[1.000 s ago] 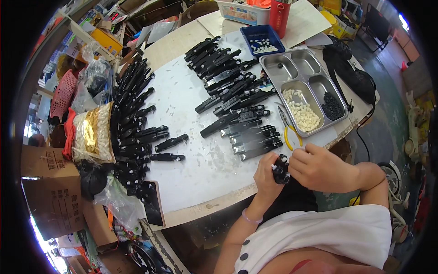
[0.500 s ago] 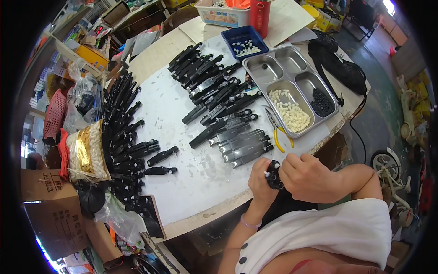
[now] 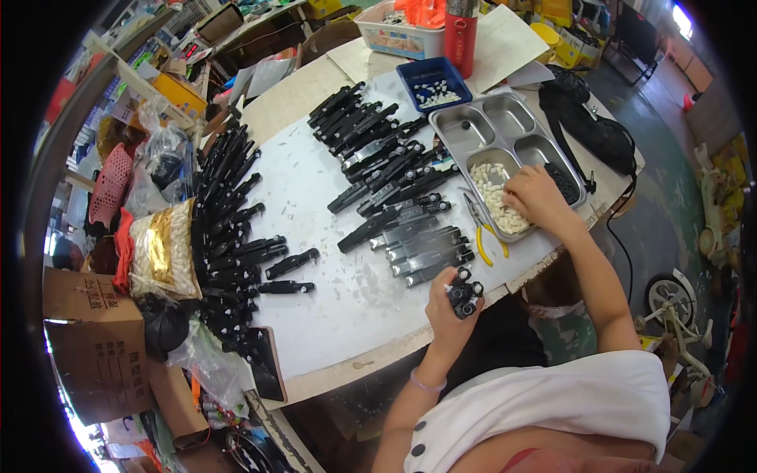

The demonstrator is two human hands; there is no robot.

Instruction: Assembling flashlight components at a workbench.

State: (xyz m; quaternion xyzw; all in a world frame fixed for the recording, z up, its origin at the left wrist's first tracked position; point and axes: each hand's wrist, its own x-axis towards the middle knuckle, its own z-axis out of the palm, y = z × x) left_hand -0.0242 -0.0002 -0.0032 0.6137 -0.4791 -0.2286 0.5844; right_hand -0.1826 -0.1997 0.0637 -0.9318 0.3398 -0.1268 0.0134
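My left hand (image 3: 449, 314) is closed round a small bunch of black plastic parts (image 3: 465, 294), with round ends and white tips facing up, just off the table's front edge. My right hand (image 3: 540, 199) reaches into the metal compartment tray (image 3: 482, 146), its bent fingertips among small white plastic pieces (image 3: 495, 206). Whatever is between those fingertips is hidden. Small black pieces (image 3: 561, 183) fill part of the compartment beside that hand. Yellow-handled pliers (image 3: 482, 229) lie against the tray's left side. Left of them, rows of black plastic parts (image 3: 426, 252) lie side by side on the white sheet.
More black parts (image 3: 229, 252) are piled along the table's left edge, beside a bag of white pieces (image 3: 164, 251) and a phone (image 3: 265, 364). Farther back stand a blue tray (image 3: 434, 85), a red bottle (image 3: 460, 43) and a white tub (image 3: 402, 35). A black pouch (image 3: 591, 130) lies at right.
My right hand has left the black parts in my left hand and moved up and away into the tray's white pieces. My left hand keeps its hold, roughly in place.
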